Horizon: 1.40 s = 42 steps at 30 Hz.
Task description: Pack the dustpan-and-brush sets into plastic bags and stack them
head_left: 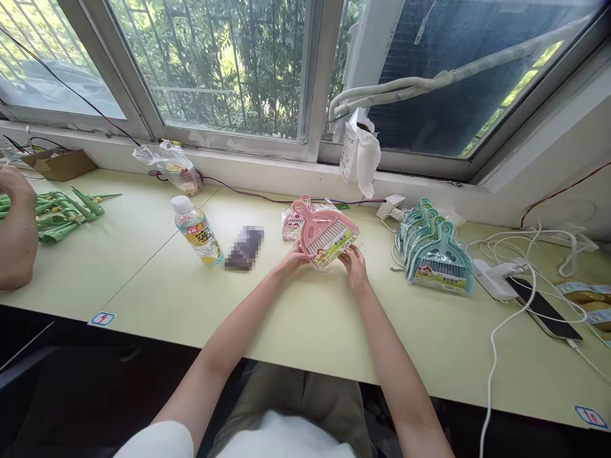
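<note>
A pink dustpan and brush set [329, 232] in clear wrapping, with a printed label along its lower edge, is held tilted above the table. My left hand [294, 257] grips its lower left corner. At the lower right edge, my right hand [354, 264] has its fingers closed on the same set. Behind it lies another pink set [291, 224], partly hidden. To the right, several wrapped green dustpan sets [442, 257] lean in an overlapping row.
A drink bottle [198, 232] and a blurred dark object [245, 248] are on my left. Cables trail over a power strip [496, 280] and a phone [544, 308] at right. Another person's arm [16, 229] is beside green stem-like items [71, 213] at far left.
</note>
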Tool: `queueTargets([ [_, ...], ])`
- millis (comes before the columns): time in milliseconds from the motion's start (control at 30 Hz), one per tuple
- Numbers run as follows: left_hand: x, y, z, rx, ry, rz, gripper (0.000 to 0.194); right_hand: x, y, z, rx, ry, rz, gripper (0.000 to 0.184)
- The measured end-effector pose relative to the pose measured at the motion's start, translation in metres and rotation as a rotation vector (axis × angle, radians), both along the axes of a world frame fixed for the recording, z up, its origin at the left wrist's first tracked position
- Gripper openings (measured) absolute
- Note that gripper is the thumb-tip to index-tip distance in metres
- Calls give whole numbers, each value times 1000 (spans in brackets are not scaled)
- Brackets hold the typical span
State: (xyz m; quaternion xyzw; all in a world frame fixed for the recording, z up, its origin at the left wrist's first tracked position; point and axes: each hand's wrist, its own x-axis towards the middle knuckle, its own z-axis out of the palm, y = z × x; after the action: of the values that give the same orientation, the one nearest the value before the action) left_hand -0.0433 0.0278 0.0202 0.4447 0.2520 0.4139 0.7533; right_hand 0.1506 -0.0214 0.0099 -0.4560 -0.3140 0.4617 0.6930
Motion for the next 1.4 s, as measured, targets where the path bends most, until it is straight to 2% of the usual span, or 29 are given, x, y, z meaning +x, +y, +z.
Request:
queueTargets([
  [100,0,-2,3,25,24,-19,70,-3,-2,0,-4,4,56,45],
  [200,1,-4,4,67,47,-75,70,-3,-4,0,-25,7,49,48],
  [367,0,-2,2,77,64,-59,59,-1,-8,8,4,72,176,35],
  [433,-2,0,1,81,58,-47,59,-1,-9,11,31,75,216,36],
  [533,-1,1,-1,85,62,-59,61,-2,-8,9,19,46,189,43],
  [633,3,3,-3,49,61,-74,56,0,-4,2,-30,31,92,49],
  [733,7,9,-6,-49,111,6,52,2,-3,-1,-71,29,42,51],
  [867,1,19,-7,-99,218,224,48,-2,-8,7,-70,-12,57,51],
  [967,-8,23,-5,-63,236,328,43,-4,-13,17,-60,-37,45,51],
  [1067,-15,25,-2,-2,224,363,43,-1,-16,25,-64,-75,60,49],
  [1200,-23,26,3,15,180,378,55,8,-18,27,-76,-155,87,50],
  [1300,-31,24,9,76,224,353,61,16,-19,26,-95,-222,130,51],
  [1400,-34,20,11,224,361,271,55,23,-20,25,-124,-289,194,56],
])
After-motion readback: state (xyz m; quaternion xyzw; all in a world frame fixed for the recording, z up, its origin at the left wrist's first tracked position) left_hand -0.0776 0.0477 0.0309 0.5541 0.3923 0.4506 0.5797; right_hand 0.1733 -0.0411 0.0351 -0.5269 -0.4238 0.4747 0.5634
